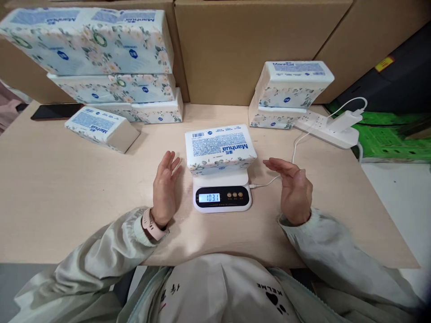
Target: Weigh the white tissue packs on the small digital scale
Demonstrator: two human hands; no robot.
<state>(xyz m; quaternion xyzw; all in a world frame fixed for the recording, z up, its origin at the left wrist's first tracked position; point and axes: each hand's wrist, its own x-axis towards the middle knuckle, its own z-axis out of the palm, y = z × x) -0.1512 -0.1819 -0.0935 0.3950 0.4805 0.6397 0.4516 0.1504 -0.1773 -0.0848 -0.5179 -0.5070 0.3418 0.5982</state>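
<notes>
A white, flower-printed pack of tissues point(220, 148) marked "Manhua" rests on a white digital scale point(222, 206), whose lit display reads 103.1. To the left of the pack, my left hand point(164, 188) is held apart from it, fingers stretched out and nothing in them. On the other side my right hand point(292, 188) is likewise open, its palm turned toward the scale without touching it. The pack covers most of the weighing plate.
Stacked tissue packs point(111, 49) stand at the back left, with one loose pack point(101, 128) and a dark phone point(55, 111) nearby. Two more packs point(289, 92) are stacked back right, beside a white power strip point(330, 128). A cable point(269, 181) runs to the scale. Cardboard boxes point(235, 49) line the back.
</notes>
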